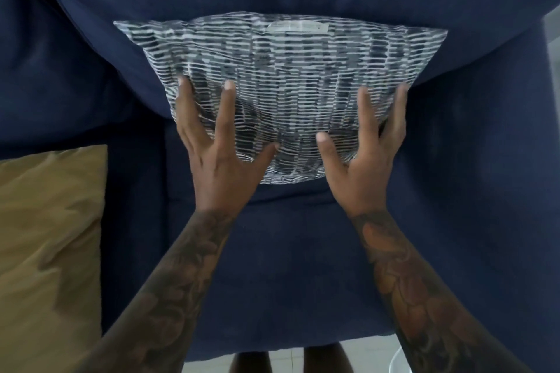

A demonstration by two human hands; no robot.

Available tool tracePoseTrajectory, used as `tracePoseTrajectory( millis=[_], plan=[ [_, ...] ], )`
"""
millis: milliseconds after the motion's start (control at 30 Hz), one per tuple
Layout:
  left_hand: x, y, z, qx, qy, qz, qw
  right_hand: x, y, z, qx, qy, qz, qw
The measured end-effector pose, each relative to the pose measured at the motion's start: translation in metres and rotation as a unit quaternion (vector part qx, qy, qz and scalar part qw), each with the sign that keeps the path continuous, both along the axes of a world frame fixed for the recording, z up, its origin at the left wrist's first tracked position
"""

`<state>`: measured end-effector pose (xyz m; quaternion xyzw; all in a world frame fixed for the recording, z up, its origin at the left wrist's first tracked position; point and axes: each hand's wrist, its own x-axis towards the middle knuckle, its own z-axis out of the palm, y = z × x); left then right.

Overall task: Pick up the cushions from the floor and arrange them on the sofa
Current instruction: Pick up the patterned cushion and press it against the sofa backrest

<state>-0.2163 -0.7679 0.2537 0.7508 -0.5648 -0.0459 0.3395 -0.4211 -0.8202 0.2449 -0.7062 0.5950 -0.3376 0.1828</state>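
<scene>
Head view looks steeply down on a dark blue sofa (291, 266), and we see a patterned cushion (281, 70), grey and black with pale broken stripes, standing on the seat and leaning back against the backrest at about 12 o'clock from our hands. A pale label (298, 28) sits near its top edge.

Our left hand (218, 157) lies against the cushion's lower left face, fingers spread wide and flat, thumb reaching toward 3 o'clock along the bottom edge. Our right hand (366, 154) mirrors it on the lower right face, fingers splayed and pointing up toward 12 o'clock, thumb angled inward. Neither hand is closed around the fabric; both are open with palms against the cushion, though motion blur keeps us from telling how firmly they press.

At 9 o'clock, on the next seat section, lies a mustard-yellow cushion (51, 245), partly cut off by the frame's left edge. At 6 o'clock, below the seat's front edge, a strip of pale floor (288, 363) shows.
</scene>
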Motion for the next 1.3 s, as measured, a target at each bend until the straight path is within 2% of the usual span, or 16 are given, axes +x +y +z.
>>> tracePoseTrajectory(
  millis=[133,333,467,567,733,900,1000,1067,1200,1300],
  plan=[
    [0.006,-0.016,-0.009,0.042,-0.024,0.007,0.999,0.014,-0.028,0.002,-0.004,0.041,0.032,0.999],
    [0.019,-0.036,-0.013,0.062,-0.016,0.015,0.998,0.036,-0.052,-0.001,0.011,0.079,0.017,0.997],
    [0.013,-0.026,-0.013,0.064,-0.012,0.020,0.998,0.025,-0.039,-0.007,-0.010,0.062,0.016,0.998],
    [0.010,-0.007,-0.013,0.083,0.034,0.057,0.994,0.008,-0.019,-0.018,-0.021,0.037,0.007,0.999],
    [0.010,0.033,-0.021,0.068,0.100,0.077,0.990,-0.010,0.016,-0.034,0.068,-0.048,-0.017,0.996],
    [-0.002,0.061,-0.037,0.083,0.065,0.028,0.994,-0.005,0.030,-0.044,0.044,0.003,0.009,0.999],
    [-0.005,0.057,-0.049,0.110,0.039,0.034,0.993,0.002,0.027,-0.047,0.063,0.001,0.019,0.998],
    [-0.001,0.043,-0.053,0.137,0.065,0.059,0.987,0.008,0.010,-0.047,0.082,0.000,0.011,0.997],
    [0.007,0.021,-0.055,0.163,0.110,0.044,0.980,0.019,-0.012,-0.047,0.180,-0.059,-0.008,0.982],
    [0.005,0.018,-0.050,0.158,0.158,0.057,0.973,0.020,-0.015,-0.043,0.184,-0.087,0.000,0.979]
  ],
)
